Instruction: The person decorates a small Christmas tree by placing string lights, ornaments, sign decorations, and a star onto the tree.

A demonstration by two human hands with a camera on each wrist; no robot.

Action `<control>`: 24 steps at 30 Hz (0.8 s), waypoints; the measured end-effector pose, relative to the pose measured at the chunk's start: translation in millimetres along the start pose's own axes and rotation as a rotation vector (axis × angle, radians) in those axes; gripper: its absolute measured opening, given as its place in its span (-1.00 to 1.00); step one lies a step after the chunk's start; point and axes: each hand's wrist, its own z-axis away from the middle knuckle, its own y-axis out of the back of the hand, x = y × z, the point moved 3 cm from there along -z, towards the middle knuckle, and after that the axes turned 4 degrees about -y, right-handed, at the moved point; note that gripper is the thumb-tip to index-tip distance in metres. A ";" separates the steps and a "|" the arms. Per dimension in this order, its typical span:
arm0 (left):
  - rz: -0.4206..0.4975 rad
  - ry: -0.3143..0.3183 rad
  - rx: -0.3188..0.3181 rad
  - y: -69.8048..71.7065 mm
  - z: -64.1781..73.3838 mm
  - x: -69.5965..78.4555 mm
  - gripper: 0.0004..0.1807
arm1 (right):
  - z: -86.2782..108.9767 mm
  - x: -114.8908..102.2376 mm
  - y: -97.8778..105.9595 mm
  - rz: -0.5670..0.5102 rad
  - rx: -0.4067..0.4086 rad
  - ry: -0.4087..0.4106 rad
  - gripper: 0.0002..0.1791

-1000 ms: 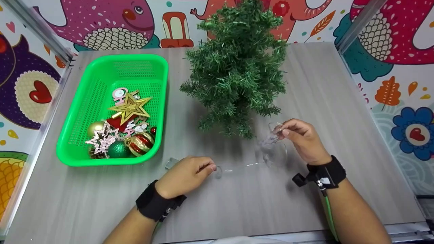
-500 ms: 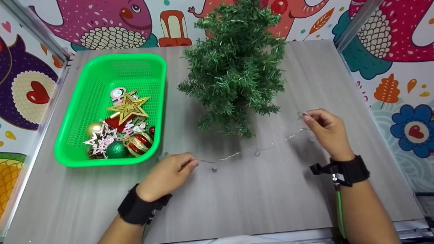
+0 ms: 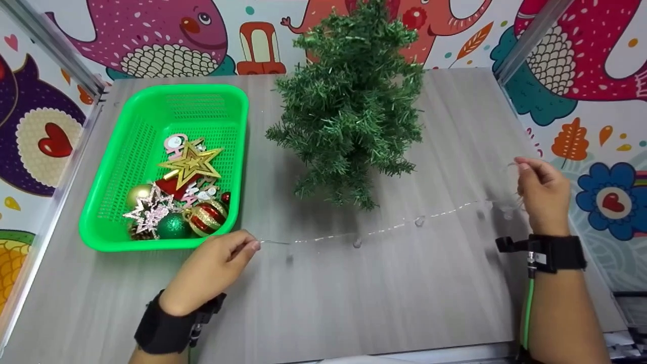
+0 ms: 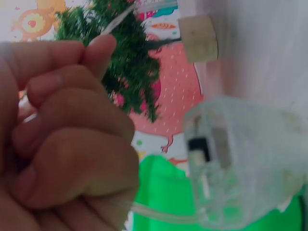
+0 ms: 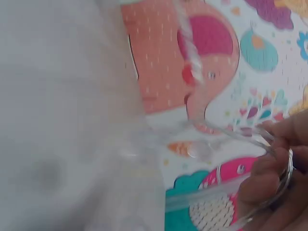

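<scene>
While left hand (image 3: 215,268) and right hand (image 3: 546,194) pinch clear string (image 3: 386,230), fingers (image 4: 82,110) curled, string probably light, limp, prone to tangling; best held between fragile-looking beads (image 3: 419,221).

Desk (image 3: 323,298): brightly lit, soft shadow under the tree (image 3: 351,101)
Wire (image 3: 386,231): small glints
Head view: fairly sharp
Left wrist view: clear box (image 4: 245,163) blurred
Right wrist view: hazy, desk washed out

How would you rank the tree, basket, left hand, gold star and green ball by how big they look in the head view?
1. Tree and basket: too alike to rank; the tree runs to the picture's top edge.
2. Left hand
3. Gold star
4. Green ball
</scene>
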 end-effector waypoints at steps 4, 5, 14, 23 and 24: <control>0.004 0.020 0.010 8.3 8.2 -4.6 -0.88 | -6.7 8.1 11.4 -0.057 0.092 -0.094 -0.71; 0.007 0.025 0.012 9.7 10.0 -5.6 -0.89 | -8.6 11.1 14.5 -0.027 0.103 -0.118 -0.71; 0.014 0.043 0.072 20.6 20.2 -13.4 -0.93 | -28.8 51.5 27.4 0.487 0.094 -0.131 -0.54; -0.002 0.043 0.080 19.5 18.2 -14.5 -0.93 | -31.6 64.4 21.2 0.549 -0.059 -0.153 -0.44; -0.005 0.039 0.080 19.4 17.3 -13.4 -0.93 | -31.0 63.0 20.1 0.549 -0.085 -0.158 -0.40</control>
